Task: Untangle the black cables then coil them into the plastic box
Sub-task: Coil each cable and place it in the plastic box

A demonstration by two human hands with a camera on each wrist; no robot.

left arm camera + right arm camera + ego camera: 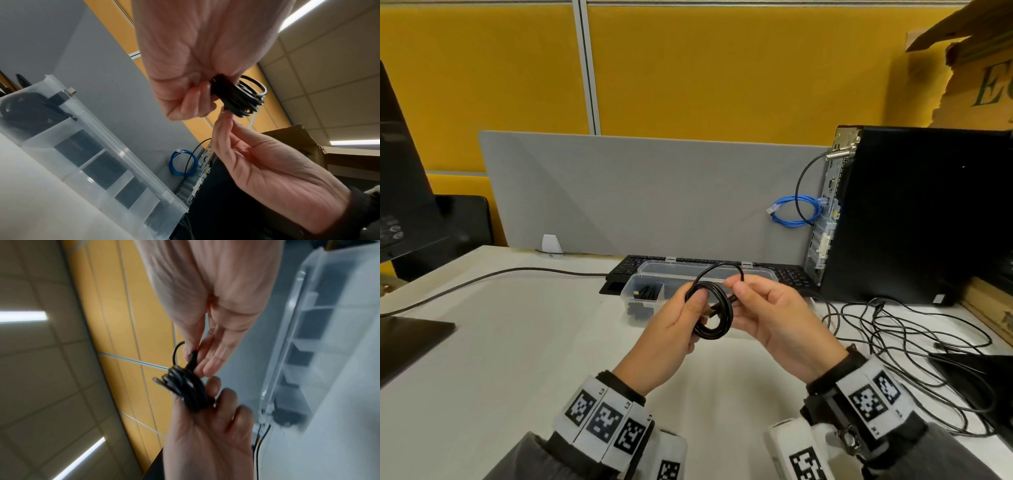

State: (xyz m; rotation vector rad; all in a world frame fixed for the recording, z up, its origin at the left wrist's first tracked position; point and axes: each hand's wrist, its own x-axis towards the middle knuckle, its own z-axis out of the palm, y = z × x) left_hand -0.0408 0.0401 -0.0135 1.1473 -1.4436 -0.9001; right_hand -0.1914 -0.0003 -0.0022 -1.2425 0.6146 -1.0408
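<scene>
My left hand (681,315) grips a small coil of black cable (714,313), held upright above the table in front of the clear plastic box (756,272). My right hand (743,291) pinches the cable's free end, which arcs over the top of the coil. In the left wrist view the coil (240,99) sits under my left hand's curled fingers (193,97), and my right hand's fingertips (223,120) touch it from below. The right wrist view shows the coil (185,386) between both hands, blurred. One compartment of the box (68,104) holds a coiled black cable (649,293).
A loose tangle of thin black cables (914,342) lies on the table to the right. A black computer tower (914,212) with a blue network cable (794,210) stands at the back right. A keyboard (640,265) lies behind the box, and a monitor base (410,339) at the left.
</scene>
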